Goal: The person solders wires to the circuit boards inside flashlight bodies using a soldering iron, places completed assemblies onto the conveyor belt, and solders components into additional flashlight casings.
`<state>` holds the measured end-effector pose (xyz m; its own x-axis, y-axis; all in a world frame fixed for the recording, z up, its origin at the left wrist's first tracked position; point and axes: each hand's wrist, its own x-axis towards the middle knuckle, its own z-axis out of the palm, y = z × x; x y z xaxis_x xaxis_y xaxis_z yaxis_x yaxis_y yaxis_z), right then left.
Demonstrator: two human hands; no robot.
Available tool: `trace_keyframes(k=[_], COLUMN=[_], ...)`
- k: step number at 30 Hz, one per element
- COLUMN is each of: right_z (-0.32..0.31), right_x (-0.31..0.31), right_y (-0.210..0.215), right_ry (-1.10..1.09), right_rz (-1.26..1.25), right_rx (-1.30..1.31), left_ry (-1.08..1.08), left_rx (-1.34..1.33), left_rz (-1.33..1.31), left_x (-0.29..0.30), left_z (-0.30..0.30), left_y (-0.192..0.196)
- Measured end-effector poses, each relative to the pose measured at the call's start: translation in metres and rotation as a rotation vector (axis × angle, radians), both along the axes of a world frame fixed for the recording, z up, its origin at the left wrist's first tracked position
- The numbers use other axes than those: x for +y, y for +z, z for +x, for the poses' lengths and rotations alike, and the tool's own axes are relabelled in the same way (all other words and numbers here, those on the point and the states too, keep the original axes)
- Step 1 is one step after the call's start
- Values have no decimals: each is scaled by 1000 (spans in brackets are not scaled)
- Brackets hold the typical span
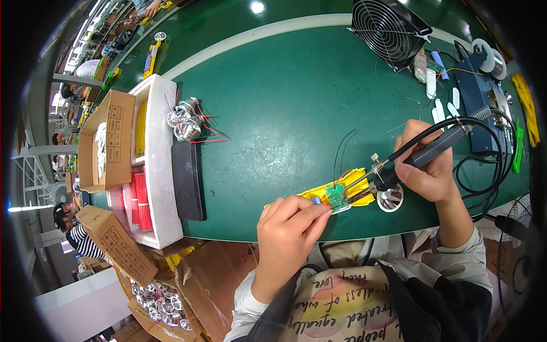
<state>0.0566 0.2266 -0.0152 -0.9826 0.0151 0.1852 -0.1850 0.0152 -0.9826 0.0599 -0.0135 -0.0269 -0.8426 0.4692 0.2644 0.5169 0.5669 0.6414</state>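
Observation:
My right hand [426, 162] grips a soldering iron [436, 149] with a solder-feed attachment, its tip down at a small green circuit board [336, 194]. The board lies on a long yellow plastic housing [307, 195] near the front edge of the bench. My left hand [293, 228] is closed in a pinch at the board's left lower edge; what the fingertips hold is hidden. A red wire and thin black wires rise from the board. At the housing's right end sits a round silver reflector cup [390, 199].
A black fan [390, 31] stands at the far right, near a blue soldering station [481, 85] with a solder spool. Black cables loop down the right side. On the left are a white foam box [162, 211] of wires, a black tray [187, 181] and wired reflectors [187, 119].

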Motion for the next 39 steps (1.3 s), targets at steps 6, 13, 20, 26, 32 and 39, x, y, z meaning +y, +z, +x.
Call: trace_keyframes(k=[6, 13, 20, 26, 32, 39], right_z=[-1, -1, 0, 0, 0, 1], right_x=[0, 0, 0, -1, 0, 1], right_y=[-3, -2, -3, -3, -5, -5], right_ry=[10, 5, 19, 20, 14, 30], right_rz=[34, 56, 31, 24, 17, 18], right_rx=[43, 40, 46, 26, 42, 33], left_ry=[-6, 14, 22, 23, 13, 6], left_rx=[-16, -93, -126, -127, -143, -147], left_rz=[-7, -17, -12, -21, -26, -18], left_x=[1, 2, 2, 2, 2, 2], left_z=[0, 0, 0, -1, -1, -3], left_y=[0, 4, 4, 4, 6, 6])
